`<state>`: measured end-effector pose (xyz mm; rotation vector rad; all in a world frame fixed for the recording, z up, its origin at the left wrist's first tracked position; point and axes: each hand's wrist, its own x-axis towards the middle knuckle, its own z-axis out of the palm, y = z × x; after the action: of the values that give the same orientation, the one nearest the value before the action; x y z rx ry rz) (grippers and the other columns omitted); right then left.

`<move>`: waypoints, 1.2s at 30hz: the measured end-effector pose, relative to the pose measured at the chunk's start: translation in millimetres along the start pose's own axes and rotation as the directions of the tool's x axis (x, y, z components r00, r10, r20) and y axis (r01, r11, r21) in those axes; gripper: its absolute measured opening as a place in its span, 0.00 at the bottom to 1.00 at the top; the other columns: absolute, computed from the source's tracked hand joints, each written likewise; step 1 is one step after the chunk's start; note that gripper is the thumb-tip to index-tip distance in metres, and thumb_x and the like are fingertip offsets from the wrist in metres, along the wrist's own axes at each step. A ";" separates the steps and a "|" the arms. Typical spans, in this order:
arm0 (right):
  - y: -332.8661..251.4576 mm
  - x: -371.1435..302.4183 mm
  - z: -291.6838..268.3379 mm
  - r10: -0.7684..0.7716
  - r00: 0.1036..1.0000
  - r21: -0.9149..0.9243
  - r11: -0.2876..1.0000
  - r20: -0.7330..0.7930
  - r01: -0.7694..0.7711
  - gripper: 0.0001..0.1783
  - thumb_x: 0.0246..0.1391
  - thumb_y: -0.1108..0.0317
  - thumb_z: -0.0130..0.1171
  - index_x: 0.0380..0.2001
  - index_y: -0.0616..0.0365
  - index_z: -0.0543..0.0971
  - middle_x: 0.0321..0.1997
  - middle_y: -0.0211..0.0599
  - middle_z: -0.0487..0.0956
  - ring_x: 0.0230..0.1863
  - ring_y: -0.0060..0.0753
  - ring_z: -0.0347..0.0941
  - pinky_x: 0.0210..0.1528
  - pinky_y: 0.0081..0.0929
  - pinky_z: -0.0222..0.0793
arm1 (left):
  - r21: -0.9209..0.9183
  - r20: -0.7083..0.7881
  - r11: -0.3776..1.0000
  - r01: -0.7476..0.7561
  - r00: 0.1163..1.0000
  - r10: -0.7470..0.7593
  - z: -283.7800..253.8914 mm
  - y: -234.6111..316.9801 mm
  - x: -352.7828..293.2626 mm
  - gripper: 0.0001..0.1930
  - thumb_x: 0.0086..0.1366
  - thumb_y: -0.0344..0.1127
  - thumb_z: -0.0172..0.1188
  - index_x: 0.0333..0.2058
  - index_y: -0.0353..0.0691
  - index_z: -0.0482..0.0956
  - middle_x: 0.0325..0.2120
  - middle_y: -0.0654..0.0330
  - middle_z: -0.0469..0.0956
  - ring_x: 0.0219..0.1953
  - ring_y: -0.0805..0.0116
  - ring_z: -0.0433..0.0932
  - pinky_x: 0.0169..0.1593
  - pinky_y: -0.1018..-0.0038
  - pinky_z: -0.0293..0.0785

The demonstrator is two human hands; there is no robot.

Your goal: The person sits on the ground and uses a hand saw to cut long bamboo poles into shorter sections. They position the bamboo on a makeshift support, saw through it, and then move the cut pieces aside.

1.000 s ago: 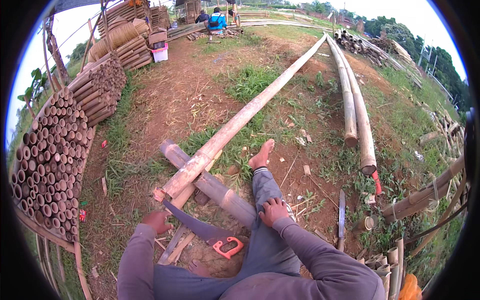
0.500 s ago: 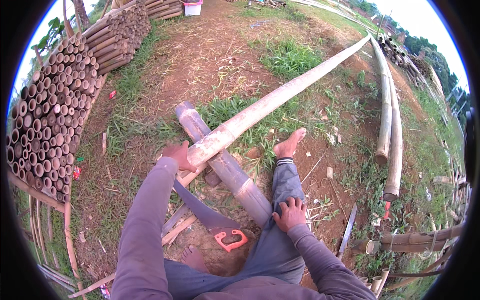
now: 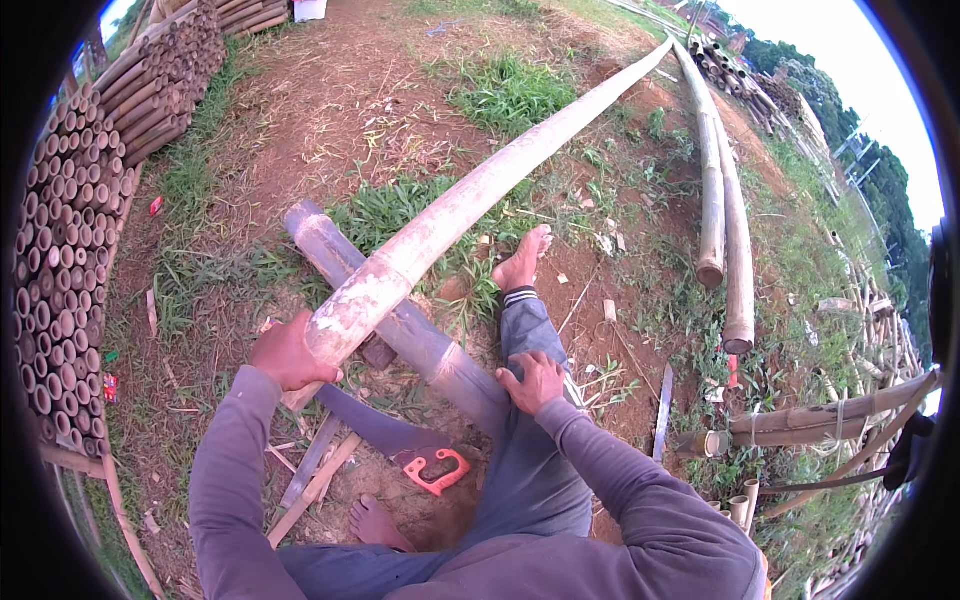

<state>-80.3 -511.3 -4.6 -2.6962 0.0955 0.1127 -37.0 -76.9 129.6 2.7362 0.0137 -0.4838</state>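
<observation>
A long pale bamboo pole runs from my lower left toward the far right. My left hand is wrapped round its near end. The pole lies across a thicker, darker bamboo piece on the ground. My right hand rests on my bent leg near the knee, thumb apart and nothing held. Below the pole's near end lies a handsaw with an orange handle; its blade tip goes out of sight near the pole. Split bamboo strips lie beside it.
Stacked cut bamboo stands at the left. Two long poles lie at the right, with a long blade on the soil nearer me. A tied bamboo rail is at the right edge. Grass tufts grow ahead.
My left hand has shifted nearer to me along the pole and now wraps its near end. My right hand stays on my leg. The whole view has swung to the right.
</observation>
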 end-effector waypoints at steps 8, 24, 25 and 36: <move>-87.7 171.9 -33.5 0.186 0.960 0.975 -0.119 0.208 -0.188 0.61 0.59 0.31 0.67 0.78 0.65 0.54 0.76 0.62 0.64 0.74 0.62 0.66 0.74 0.58 0.65 | 0.189 -0.273 0.977 0.102 0.961 -0.048 -32.3 -104.0 -248.4 0.56 0.35 0.44 0.84 0.66 0.40 0.67 0.46 0.42 0.84 0.47 0.35 0.84 0.50 0.46 0.81; -380.8 -120.1 72.1 -0.517 0.578 0.580 -0.180 0.631 -0.794 0.43 0.62 0.44 0.71 0.72 0.53 0.66 0.73 0.41 0.69 0.74 0.44 0.66 0.75 0.54 0.60 | -0.803 -0.509 0.005 -0.595 0.682 -0.525 199.8 -165.5 -295.2 0.63 0.57 0.73 0.73 0.78 0.43 0.52 0.75 0.44 0.61 0.74 0.42 0.64 0.76 0.46 0.61; -375.8 -137.4 89.6 -0.612 0.402 0.482 -0.040 0.680 -0.875 0.45 0.62 0.41 0.70 0.73 0.51 0.65 0.74 0.41 0.68 0.76 0.45 0.63 0.76 0.55 0.58 | -0.629 -0.582 -0.175 -0.757 0.608 -0.540 187.1 -157.2 -262.4 0.62 0.56 0.73 0.73 0.78 0.44 0.54 0.74 0.46 0.63 0.72 0.43 0.68 0.75 0.46 0.65; -282.4 -2.7 91.5 -0.246 0.864 0.814 -0.296 0.440 -0.499 0.59 0.56 0.23 0.63 0.77 0.50 0.59 0.74 0.44 0.70 0.76 0.55 0.65 0.77 0.63 0.60 | -0.576 -0.104 0.036 -0.817 0.029 -0.994 202.2 -347.6 -424.8 0.52 0.60 0.79 0.62 0.73 0.49 0.66 0.69 0.53 0.73 0.69 0.47 0.73 0.71 0.42 0.68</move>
<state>-64.9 -217.2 32.9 -0.7110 0.2339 0.5136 -528.3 199.3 -26.8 0.5374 0.9222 1.3140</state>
